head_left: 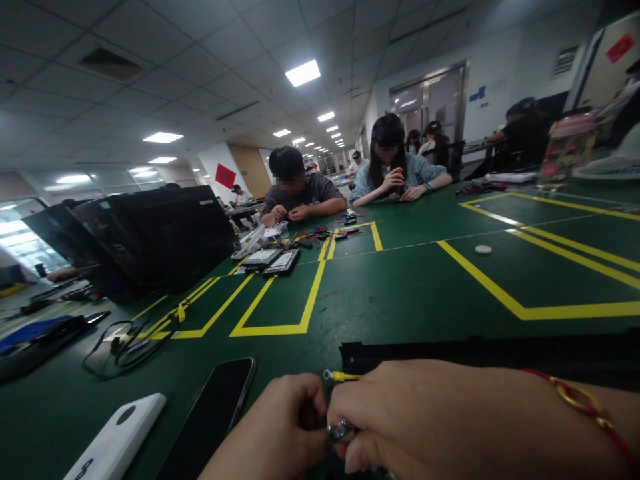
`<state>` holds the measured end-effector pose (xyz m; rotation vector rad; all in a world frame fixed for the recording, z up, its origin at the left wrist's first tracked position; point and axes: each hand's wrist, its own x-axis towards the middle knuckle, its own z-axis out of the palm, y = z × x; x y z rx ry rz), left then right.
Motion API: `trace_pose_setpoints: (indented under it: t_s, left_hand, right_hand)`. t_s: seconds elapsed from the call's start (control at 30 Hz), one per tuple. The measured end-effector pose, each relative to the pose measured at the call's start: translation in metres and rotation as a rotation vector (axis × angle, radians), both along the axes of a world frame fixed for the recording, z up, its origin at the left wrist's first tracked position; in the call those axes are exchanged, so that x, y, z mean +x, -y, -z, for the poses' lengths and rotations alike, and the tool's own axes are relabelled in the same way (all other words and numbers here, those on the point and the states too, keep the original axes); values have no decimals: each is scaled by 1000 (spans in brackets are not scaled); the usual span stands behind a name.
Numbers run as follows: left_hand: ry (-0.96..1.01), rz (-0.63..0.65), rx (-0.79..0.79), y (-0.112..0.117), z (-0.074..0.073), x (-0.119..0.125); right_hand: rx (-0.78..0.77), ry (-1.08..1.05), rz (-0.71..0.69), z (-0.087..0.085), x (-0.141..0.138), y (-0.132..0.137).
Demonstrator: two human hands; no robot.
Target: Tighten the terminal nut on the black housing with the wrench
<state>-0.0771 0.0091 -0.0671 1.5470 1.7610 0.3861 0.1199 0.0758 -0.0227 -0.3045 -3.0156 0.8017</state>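
Observation:
My left hand point(280, 427) and my right hand point(430, 417) meet at the bottom edge, both with fingers curled tight. Between their fingertips sits a small shiny metal part point(340, 429). A yellow ring terminal point(340, 376) on a wire pokes out just above the fingers. My right wrist wears a red cord bracelet with a gold link point(580, 400). A long black panel point(475, 350) lies on the green table just beyond my hands. Which hand grips the metal part I cannot make out.
A dark phone point(215, 417) and a white device point(117, 437) lie left of my hands. Black cables point(125, 347) and black bins point(150, 237) stand further left. Two people work across the green table point(400, 287) with yellow tape lines. A white disc point(483, 249) lies to the right.

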Motion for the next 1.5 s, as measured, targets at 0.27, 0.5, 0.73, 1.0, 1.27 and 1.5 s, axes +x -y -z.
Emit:
trace_pose_setpoints:
  t_s: [0.27, 0.5, 0.73, 1.0, 1.27, 1.5]
  left_hand:
    - [-12, -7, -18, -1, -4, 3]
    - [24, 6, 23, 1, -6, 5]
    - [60, 27, 15, -2, -4, 3]
    - [42, 25, -11, 0, 5, -2]
    - [15, -6, -31, 1, -2, 3]
    - [-16, 4, -20, -2, -6, 5]
  right_hand:
    - [4, -49, 13, 3, -3, -1]
    - [5, -114, 21, 9, -3, 0]
    - [-47, -165, 95, 19, -1, 2]
    - [-160, -265, 122, 2, 6, -5]
    - [-191, -134, -34, -3, 12, -10]
    - [-176, -86, -142, 0, 4, -12]
